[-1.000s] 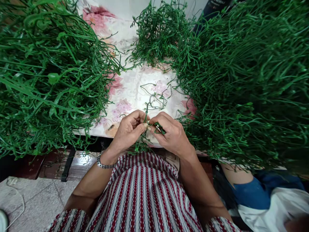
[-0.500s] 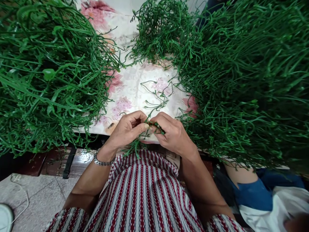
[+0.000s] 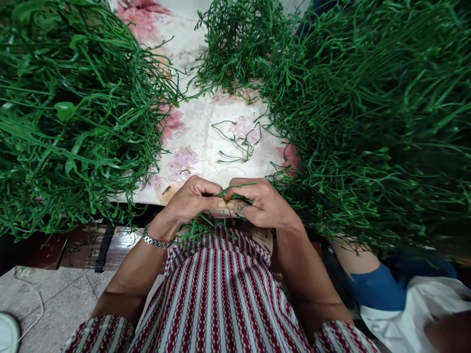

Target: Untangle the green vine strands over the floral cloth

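Observation:
My left hand [image 3: 196, 200] and my right hand [image 3: 263, 201] meet at the near edge of the table, thumbs and fingertips pinched together. Between them they hold a thin green artificial-looking stem [image 3: 245, 185]; a strand lies across my right fingers. More green sprigs [image 3: 198, 228] hang below my left hand, over the striped apron. Just beyond my hands, a few loose stems [image 3: 237, 158] lie on the flowered tablecloth [image 3: 209, 139]. The exact spot where the fingertips press is partly hidden by the thumbs.
Big heaps of green stems stand at the left [image 3: 84, 127] and right [image 3: 368, 127], with a smaller clump [image 3: 243, 44] at the back. A small slim object [image 3: 167, 190] lies left of my hand. Another person's blue-clothed leg [image 3: 382, 289] shows at lower right.
My hands have come closer together, their thumb tips now touching. The held stem, which pointed away over the cloth, now lies sideways over my right fingers. The view has shifted slightly.

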{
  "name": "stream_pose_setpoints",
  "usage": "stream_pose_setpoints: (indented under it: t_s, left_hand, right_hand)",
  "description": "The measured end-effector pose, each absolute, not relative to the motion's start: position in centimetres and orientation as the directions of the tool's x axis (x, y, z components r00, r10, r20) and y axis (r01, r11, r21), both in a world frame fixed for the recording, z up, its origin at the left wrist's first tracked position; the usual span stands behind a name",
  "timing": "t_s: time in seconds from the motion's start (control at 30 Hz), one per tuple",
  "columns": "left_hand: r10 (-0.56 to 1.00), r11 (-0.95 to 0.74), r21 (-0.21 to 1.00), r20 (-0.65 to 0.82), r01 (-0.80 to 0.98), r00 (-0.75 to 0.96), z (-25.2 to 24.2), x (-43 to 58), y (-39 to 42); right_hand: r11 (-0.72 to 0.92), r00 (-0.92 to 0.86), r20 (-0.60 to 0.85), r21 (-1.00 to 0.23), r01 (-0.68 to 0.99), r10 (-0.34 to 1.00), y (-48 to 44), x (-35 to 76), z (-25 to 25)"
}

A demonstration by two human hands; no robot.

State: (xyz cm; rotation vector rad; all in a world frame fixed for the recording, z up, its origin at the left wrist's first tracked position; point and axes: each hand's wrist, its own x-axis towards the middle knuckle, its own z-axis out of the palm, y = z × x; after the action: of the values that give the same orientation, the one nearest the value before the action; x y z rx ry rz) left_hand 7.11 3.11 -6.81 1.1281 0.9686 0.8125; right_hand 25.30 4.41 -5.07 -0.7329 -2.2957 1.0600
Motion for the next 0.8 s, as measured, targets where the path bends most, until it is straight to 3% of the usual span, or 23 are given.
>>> stream_pose_setpoints:
  t_s: [0.13,0.37,0.63,0.8]
  left_hand:
    - [0.834,0.336,0.937,-0.247,-0.098,0.493,-6.8,7.2,2.8]
    - [0.785,0.380,0.922,-0.274,-0.082,0.555,-6.9,7.1,3.0]
    - [0.754,0.430,0.896,-0.289,-0.111,0.590,-7.5,6.8,2.7]
    - [0.789,0.318,0.947,-0.236,-0.049,0.566,-6.3,6.8,2.8]
  right_hand:
    - [0.322,-0.746,0.135,-0.940,0.111,0.653,4.8,25.2,-5.3]
    - [0.112,-0.769,0.047,-0.993,0.032,0.637,4.7,25.0,-5.2]
    - [0.090,-0.797,0.008,-0.994,0.059,0.604,4.7,24.9,-5.2]
    - [0.102,-0.797,-0.049,-0.985,0.138,0.602,4.6,25.0,-5.1]
